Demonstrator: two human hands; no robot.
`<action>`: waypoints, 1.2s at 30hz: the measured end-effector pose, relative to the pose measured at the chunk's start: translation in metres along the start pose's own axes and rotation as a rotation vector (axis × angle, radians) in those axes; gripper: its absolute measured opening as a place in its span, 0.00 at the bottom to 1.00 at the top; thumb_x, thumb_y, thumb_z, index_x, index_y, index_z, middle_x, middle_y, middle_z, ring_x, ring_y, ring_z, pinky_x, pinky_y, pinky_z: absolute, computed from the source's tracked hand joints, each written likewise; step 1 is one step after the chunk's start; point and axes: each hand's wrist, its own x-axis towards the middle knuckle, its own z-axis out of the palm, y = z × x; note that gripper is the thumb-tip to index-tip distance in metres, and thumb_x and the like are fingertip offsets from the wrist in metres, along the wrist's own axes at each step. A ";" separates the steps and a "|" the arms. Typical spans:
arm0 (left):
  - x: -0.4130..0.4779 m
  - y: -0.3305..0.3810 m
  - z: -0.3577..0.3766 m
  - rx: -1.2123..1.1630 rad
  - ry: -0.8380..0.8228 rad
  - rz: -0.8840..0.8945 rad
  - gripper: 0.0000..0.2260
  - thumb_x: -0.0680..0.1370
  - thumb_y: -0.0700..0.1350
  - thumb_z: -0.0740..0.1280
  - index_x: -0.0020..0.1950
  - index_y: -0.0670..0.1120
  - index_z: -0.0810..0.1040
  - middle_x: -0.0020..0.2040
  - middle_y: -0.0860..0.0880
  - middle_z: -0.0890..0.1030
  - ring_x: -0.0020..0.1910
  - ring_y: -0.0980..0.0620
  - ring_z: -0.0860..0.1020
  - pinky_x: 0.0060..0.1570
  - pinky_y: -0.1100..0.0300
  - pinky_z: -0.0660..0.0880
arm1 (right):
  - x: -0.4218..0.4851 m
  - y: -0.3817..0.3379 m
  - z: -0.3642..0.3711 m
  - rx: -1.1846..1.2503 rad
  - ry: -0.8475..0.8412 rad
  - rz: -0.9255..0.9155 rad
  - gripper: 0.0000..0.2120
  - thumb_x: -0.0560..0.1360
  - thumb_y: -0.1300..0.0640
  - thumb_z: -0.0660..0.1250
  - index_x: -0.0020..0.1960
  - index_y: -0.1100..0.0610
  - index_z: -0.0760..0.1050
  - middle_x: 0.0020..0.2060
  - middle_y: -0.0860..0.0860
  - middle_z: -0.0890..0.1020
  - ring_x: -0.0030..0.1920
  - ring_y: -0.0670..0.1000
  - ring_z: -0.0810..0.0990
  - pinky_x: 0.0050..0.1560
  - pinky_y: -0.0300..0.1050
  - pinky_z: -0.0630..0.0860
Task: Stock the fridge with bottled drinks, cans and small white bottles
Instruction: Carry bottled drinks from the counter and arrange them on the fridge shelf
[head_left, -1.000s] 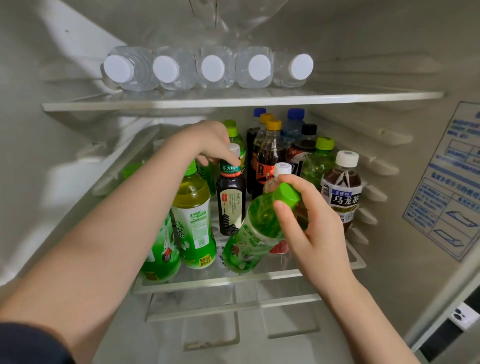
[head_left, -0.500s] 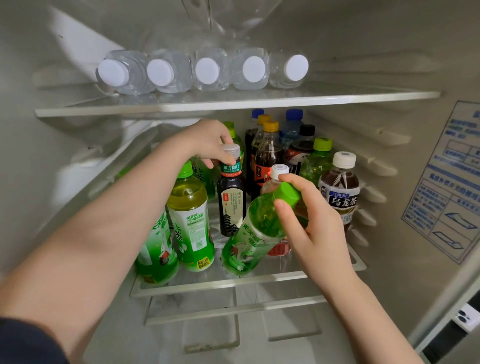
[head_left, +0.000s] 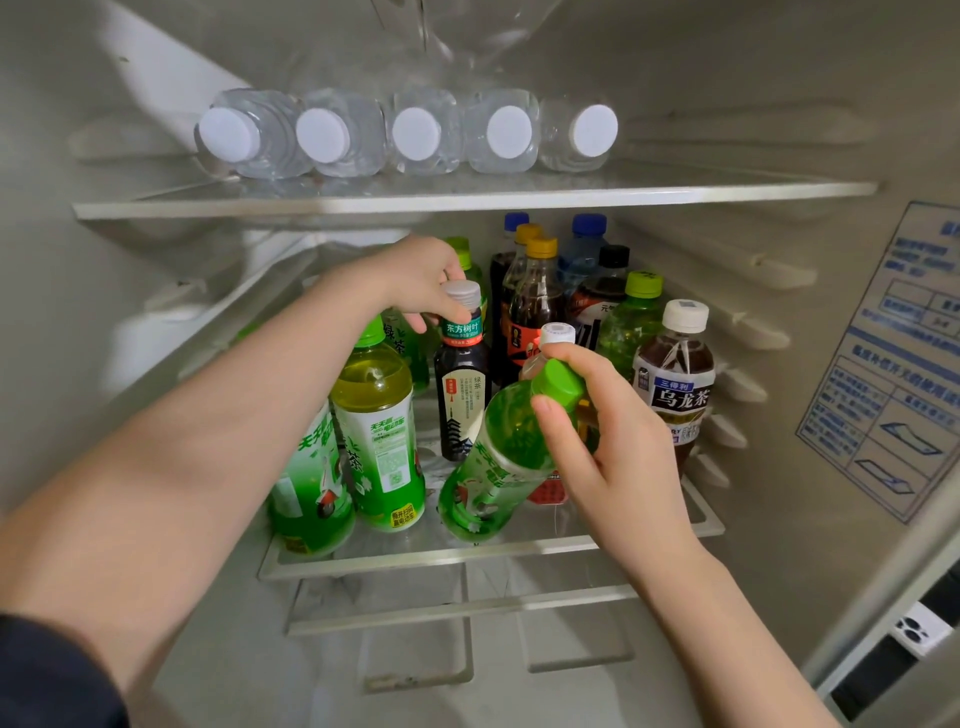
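Note:
My right hand (head_left: 613, 457) grips a green tea bottle (head_left: 498, 462) by its neck and green cap. The bottle leans to the right, its base on the glass middle shelf (head_left: 467, 558). My left hand (head_left: 415, 283) reaches deeper in and pinches the neck of a dark tea bottle (head_left: 462, 384) with a silver cap, which stands upright. Two more green tea bottles (head_left: 379, 431) stand at the front left of the shelf, partly behind my left forearm.
Behind stand cola bottles (head_left: 535, 306), blue-capped bottles (head_left: 584, 249) and a brown oolong bottle (head_left: 675, 379) at the right. Several water bottles (head_left: 415, 132) lie on the upper shelf (head_left: 675, 195). The fridge's right wall carries a blue printed label (head_left: 904, 364).
Both hands keep their holds; the dark bottle and my left hand have shifted slightly. The tilted green bottle stays at much the same lean.

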 end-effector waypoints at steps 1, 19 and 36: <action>-0.001 0.000 0.000 0.002 0.003 -0.004 0.18 0.72 0.42 0.74 0.60 0.43 0.75 0.54 0.43 0.79 0.40 0.53 0.80 0.26 0.66 0.77 | 0.000 0.000 0.000 0.002 -0.003 -0.001 0.18 0.76 0.51 0.62 0.65 0.53 0.71 0.52 0.46 0.80 0.50 0.43 0.77 0.49 0.38 0.75; -0.102 -0.011 -0.022 0.179 0.016 -0.117 0.24 0.67 0.52 0.76 0.61 0.57 0.74 0.65 0.52 0.74 0.63 0.53 0.73 0.60 0.56 0.72 | 0.001 0.006 -0.004 0.133 0.021 0.029 0.13 0.76 0.47 0.64 0.60 0.43 0.71 0.50 0.34 0.77 0.50 0.39 0.78 0.50 0.41 0.78; -0.032 -0.016 -0.025 0.392 0.258 -0.099 0.10 0.68 0.45 0.76 0.46 0.45 0.82 0.48 0.44 0.81 0.40 0.47 0.79 0.37 0.58 0.71 | 0.019 -0.005 0.013 0.004 -0.045 0.009 0.19 0.75 0.45 0.61 0.64 0.49 0.72 0.51 0.43 0.80 0.50 0.46 0.80 0.50 0.51 0.79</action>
